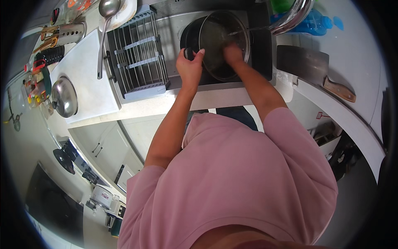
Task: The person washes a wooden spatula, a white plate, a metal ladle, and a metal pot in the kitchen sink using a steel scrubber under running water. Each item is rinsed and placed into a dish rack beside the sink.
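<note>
In the sink point(169, 28) a dark round pot point(190, 35) sits with a round glass lid point(217, 63) tilted over it. My left hand point(190, 63) grips a black handle or knob at the near left of the lid; which part it belongs to is hard to tell. Over the right part of the lid is my right hand point(233, 53), blurred, its fingers against or close to the glass; whether it holds anything cannot be made out. A thin stream of water falls from the metal faucet point(292, 18) onto the lid area.
An extendable drying rack point(140, 53) spans the sink's left side. Further left are a ladle point(102, 46), a white board point(90, 90) and a domed metal lid point(64, 97). Right of the sink lie a cleaver point(303, 63) and a blue bottle point(311, 24).
</note>
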The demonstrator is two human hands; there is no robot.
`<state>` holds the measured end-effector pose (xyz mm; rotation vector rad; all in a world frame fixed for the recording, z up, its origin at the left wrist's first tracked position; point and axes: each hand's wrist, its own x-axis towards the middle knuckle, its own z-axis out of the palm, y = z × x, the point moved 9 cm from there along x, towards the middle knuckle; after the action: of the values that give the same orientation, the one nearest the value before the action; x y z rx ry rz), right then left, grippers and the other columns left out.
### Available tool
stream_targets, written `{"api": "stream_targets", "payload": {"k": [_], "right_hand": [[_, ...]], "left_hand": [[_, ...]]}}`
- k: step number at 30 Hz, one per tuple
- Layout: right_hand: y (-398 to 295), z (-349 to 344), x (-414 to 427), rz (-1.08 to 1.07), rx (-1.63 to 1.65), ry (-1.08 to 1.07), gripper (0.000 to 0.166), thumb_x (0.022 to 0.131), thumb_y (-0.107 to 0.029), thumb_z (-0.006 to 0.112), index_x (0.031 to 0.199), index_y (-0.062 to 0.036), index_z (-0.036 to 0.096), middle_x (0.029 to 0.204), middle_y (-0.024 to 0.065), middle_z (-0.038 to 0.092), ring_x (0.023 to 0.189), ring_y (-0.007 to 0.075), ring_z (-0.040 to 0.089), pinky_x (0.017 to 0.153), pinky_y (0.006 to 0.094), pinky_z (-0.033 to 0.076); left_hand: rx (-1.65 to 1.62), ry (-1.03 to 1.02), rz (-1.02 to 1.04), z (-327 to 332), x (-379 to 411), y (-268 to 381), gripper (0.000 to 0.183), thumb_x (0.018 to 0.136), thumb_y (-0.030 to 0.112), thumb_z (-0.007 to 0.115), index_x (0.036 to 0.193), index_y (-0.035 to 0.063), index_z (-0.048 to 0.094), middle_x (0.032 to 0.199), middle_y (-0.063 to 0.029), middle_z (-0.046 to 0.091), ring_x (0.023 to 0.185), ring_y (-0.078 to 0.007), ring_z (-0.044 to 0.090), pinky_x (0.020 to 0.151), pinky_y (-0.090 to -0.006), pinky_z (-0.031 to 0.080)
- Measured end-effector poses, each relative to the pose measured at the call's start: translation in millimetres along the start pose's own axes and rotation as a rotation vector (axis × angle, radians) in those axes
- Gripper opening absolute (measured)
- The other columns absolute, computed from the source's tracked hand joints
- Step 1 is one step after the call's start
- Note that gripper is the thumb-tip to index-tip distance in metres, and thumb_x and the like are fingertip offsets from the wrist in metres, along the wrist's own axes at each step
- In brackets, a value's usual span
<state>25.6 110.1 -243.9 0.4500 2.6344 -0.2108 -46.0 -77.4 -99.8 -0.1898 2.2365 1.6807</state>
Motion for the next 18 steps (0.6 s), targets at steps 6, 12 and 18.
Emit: {"api": "stream_targets", "payload": {"k": [6,12,18], "right_hand": [[-41,-4,-40,-0.176,0.563,-0.421,0.025,0.082,-0.018,0.063,0.104,-0.0073,0.070,0.101,0.0164,0.068,0.097,0.0317,0.065,0.085,0.0398,0.052],[-9,-24,-72,-0.362,0.656,-0.257,0.029,0.084,-0.021,0.063,0.110,-0.0109,0.069,0.105,0.0165,0.068,0.096,0.0333,0.065,0.086,0.0401,0.051],[-2,-12,-47,-0.186,0.295,-0.330,0.028,0.084,-0.025,0.063,0.108,-0.0128,0.070,0.103,0.0164,0.068,0.097,0.0336,0.064,0.086,0.0407,0.050]], "left_hand": [[-0.090,-0.006,-0.037,-3,-3,-6,0.031,0.078,0.015,0.077,0.070,0.0050,0.048,0.055,-0.0007,0.049,0.046,-0.0097,0.045,0.045,-0.0281,0.037],[-0.161,-0.008,-0.068,-3,-7,0,0.028,0.080,0.011,0.075,0.072,0.0074,0.048,0.054,0.0003,0.050,0.040,-0.0079,0.044,0.036,-0.0261,0.034],[0.005,-0.002,0.038,7,-1,6,0.031,0.075,0.016,0.078,0.070,0.0031,0.050,0.055,-0.0041,0.049,0.051,-0.0129,0.045,0.051,-0.0309,0.039]]}}
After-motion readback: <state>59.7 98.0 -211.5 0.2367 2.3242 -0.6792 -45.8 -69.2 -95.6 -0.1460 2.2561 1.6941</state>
